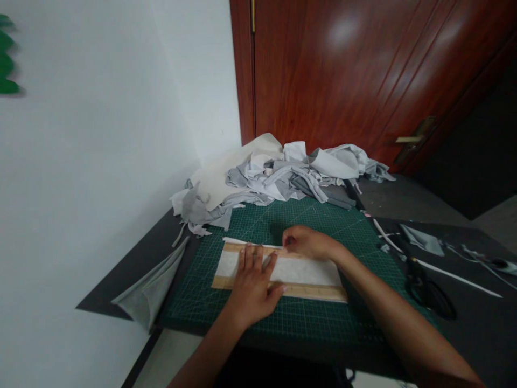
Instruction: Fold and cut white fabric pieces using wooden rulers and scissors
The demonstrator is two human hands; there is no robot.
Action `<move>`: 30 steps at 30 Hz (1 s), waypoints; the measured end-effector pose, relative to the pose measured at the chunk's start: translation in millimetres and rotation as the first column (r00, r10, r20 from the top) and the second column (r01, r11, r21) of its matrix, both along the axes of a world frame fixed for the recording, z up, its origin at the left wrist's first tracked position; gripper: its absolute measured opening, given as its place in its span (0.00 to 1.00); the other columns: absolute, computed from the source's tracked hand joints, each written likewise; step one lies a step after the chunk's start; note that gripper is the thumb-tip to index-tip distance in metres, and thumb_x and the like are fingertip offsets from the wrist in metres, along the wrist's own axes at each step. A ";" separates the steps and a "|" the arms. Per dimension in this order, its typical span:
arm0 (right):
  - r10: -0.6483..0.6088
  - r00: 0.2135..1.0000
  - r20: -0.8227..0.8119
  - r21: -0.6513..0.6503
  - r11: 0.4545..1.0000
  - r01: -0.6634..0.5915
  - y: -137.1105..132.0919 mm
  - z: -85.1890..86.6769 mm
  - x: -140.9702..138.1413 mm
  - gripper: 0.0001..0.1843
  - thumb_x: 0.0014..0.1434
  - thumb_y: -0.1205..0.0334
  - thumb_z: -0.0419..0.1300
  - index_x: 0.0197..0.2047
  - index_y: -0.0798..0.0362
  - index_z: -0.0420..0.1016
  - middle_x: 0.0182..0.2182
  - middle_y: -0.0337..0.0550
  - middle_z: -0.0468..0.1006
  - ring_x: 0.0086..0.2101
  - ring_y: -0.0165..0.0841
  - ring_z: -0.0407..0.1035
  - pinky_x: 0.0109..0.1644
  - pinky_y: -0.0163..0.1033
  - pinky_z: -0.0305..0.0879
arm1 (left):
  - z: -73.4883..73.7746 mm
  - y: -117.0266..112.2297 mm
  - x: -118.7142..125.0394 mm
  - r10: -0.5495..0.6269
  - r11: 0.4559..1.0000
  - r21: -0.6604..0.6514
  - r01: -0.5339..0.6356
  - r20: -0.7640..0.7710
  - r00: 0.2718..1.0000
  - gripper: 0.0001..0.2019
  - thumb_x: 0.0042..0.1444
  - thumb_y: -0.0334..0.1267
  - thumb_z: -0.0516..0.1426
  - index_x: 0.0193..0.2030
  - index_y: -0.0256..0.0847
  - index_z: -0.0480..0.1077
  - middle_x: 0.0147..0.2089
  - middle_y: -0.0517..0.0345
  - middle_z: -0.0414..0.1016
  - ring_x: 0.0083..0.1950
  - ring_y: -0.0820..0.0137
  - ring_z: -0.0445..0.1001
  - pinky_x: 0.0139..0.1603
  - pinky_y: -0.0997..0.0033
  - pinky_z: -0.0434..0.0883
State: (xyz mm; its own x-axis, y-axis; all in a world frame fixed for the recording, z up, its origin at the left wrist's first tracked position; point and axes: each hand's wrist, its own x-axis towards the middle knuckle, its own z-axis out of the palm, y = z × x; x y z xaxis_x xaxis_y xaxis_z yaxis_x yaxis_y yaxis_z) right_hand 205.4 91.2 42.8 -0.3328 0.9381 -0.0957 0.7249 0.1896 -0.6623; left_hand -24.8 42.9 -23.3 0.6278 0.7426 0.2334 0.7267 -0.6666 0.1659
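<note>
In the head view, a white cloth [307, 268] lies on a green mat [323, 215], just below the middle of the frame. Two tan strips [315, 291] run along it, one near the top edge and one near the bottom edge. The left hand [253, 283] is flat on them with its fingers spread wide. The right hand [306, 242] is at the top edge, its fingers curled in close; I cannot tell if they pinch anything. A messy cloth pile [283, 178] sits above, and black scissors [430, 295] lie at the lower right
</note>
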 end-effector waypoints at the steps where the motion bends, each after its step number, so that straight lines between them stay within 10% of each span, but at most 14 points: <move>1: 0.022 0.989 0.149 0.044 0.999 -0.029 -2.7 1.0 3.3 0.04 0.54 0.66 0.64 0.34 0.55 0.79 0.29 0.39 0.77 0.31 0.32 0.67 0.32 0.34 0.53 | 0.9 -0.3 0.1 0.000 1.000 -0.001 0.000 -0.003 1.000 0.37 0.62 0.59 0.56 0.73 0.44 0.58 0.76 0.40 0.51 0.77 0.39 0.41 0.73 0.34 0.48; 5: 0.105 0.908 0.405 0.042 0.990 -0.133 -9.5 5.2 5.2 0.06 0.52 0.66 0.68 0.36 0.52 0.81 0.36 0.42 0.82 0.39 0.36 0.72 0.34 0.35 0.53 | 2.5 -0.8 -0.1 -0.003 1.000 -0.006 0.003 -0.013 1.000 0.38 0.62 0.59 0.56 0.73 0.43 0.57 0.76 0.39 0.50 0.78 0.38 0.40 0.73 0.34 0.48; 30: 0.007 0.818 0.576 0.017 1.000 -0.020 -20.0 18.9 -20.4 0.11 0.55 0.64 0.68 0.44 0.53 0.83 0.45 0.49 0.84 0.48 0.42 0.76 0.41 0.36 0.61 | 12.4 -15.9 2.9 0.021 0.996 -0.084 -0.026 -0.056 0.998 0.38 0.62 0.59 0.56 0.74 0.43 0.57 0.77 0.37 0.48 0.78 0.37 0.39 0.73 0.33 0.46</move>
State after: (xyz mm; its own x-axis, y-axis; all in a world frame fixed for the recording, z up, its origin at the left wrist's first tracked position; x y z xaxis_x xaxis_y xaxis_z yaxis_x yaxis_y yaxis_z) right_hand 185.0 71.3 61.7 -0.2358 0.9381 -0.2538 0.9699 0.2111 -0.1209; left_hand -21.8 27.0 -10.9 0.6201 0.7729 0.1347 0.7516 -0.6345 0.1803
